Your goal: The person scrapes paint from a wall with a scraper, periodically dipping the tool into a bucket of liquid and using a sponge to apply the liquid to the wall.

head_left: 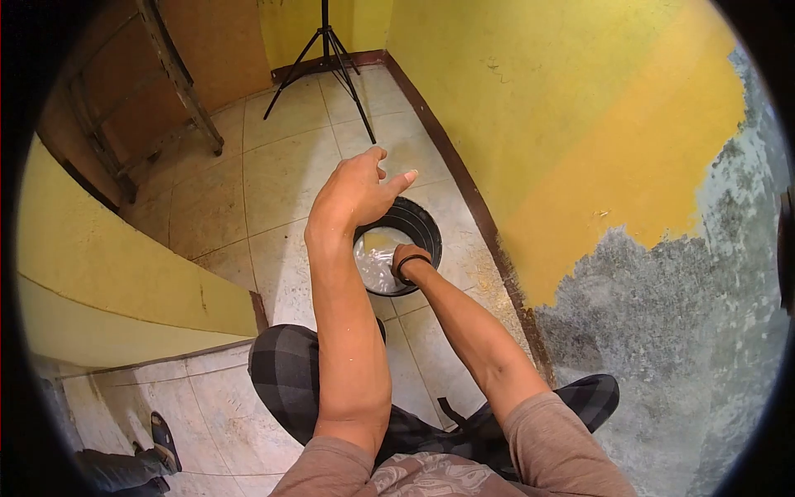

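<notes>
Clock centred on the bucket, wearer at 6. Round black bucket, part-filled with cloudy whitish liquid, sits on cream square-tiled floor, 12 o'clock from wearer. Right hand, thin dark band on wrist, comes in over the rim from 4–5 o'clock, down at the liquid; fingers hidden, can't tell how far open or if gripping. Left hand raised at 11 o'clock, half-open, thumb spread, fingers bent, no object visible in it. Black metal tripod at 11. Another person's dark-sandalled foot at 8.
</notes>
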Demonstrator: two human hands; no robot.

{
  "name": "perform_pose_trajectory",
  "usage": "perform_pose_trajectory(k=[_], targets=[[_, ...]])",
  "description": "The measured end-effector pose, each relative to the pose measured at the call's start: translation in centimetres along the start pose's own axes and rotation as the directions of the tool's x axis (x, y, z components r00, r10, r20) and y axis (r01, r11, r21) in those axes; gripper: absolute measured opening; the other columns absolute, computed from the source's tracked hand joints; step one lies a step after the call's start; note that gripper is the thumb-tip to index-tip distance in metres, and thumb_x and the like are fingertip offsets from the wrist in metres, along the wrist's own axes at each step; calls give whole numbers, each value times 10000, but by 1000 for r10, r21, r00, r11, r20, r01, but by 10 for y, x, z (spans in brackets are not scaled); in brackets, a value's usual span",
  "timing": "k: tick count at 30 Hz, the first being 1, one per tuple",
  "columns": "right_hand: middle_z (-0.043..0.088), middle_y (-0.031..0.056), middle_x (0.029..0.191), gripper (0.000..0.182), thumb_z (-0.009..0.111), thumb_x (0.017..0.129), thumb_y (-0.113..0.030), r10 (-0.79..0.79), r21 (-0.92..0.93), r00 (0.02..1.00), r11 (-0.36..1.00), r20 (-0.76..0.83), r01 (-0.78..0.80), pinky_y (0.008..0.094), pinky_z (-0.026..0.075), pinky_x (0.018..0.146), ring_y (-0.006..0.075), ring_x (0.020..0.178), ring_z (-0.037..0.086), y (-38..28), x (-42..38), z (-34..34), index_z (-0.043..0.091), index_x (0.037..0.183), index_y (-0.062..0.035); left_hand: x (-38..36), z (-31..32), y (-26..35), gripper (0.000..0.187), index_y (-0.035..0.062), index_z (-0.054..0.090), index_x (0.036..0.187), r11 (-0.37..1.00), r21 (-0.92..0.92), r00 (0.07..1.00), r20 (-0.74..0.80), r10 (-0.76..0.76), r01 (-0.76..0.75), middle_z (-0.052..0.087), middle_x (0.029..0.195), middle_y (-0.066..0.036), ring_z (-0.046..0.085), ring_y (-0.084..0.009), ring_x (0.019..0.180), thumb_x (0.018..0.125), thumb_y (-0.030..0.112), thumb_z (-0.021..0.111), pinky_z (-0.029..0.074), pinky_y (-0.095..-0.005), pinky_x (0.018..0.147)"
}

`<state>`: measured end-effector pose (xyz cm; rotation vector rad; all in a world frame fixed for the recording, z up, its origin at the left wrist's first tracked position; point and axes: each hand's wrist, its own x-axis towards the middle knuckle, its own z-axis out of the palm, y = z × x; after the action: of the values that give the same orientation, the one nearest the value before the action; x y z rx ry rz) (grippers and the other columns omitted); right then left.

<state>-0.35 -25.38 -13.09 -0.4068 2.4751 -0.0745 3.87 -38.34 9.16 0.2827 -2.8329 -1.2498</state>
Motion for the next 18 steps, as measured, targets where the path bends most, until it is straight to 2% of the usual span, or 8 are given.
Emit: perform_pose_trajectory(k=[8,10,12,16,17,18], targets=[[624,235,1143,375,568,803,-174,-33,-113,998,993,44,38,403,517,873,313,1081,619,3,-23,-34,634,1119,17,0,3,-1,699,-61,465,1307,999,46,999,19,28,-28,660,1075,-205,659,-269,951,843,425,659,525,-350,785],[623,240,1141,382,572,801,-179,-20,-70,1000,997,12,21,405,520,869,315,1078,621,5,-20,-34,633,1126,12,-2,4,-3,698,-61,470,1303,999,42,999,13,30,-30,661,1067,-204,660,-267,943,841,426,661,524,-351,780],[624,235,1144,382,574,800,-181,-25,-202,994,978,103,45,406,523,861,307,1070,626,3,-22,-34,636,1131,0,-1,4,-5,697,-61,475,1298,999,31,1000,5,28,-28,663,1060,-203,661,-265,934,838,427,663,524,-351,774],[655,250,1026,324,623,782,-198,-73,-52,996,996,-43,71,414,521,851,323,1037,633,21,-55,-56,677,1028,5,2,5,-8,674,-57,494,1281,998,52,1000,2,29,-29,667,1046,-200,663,-264,913,838,422,664,517,-357,779],[673,232,956,300,660,780,-244,-59,-30,989,998,-135,55,417,527,809,339,956,653,36,-50,-49,695,985,-27,2,5,-8,666,-55,502,1274,998,63,1000,3,29,-29,668,1040,-201,663,-265,907,838,421,665,515,-359,781],[673,232,956,300,660,780,-244,-49,-32,989,998,-142,45,417,527,809,339,956,653,51,-57,-50,695,985,-27,3,5,-8,666,-55,502,1274,998,57,999,5,39,-39,668,1040,-201,663,-265,907,838,421,665,515,-359,781]])
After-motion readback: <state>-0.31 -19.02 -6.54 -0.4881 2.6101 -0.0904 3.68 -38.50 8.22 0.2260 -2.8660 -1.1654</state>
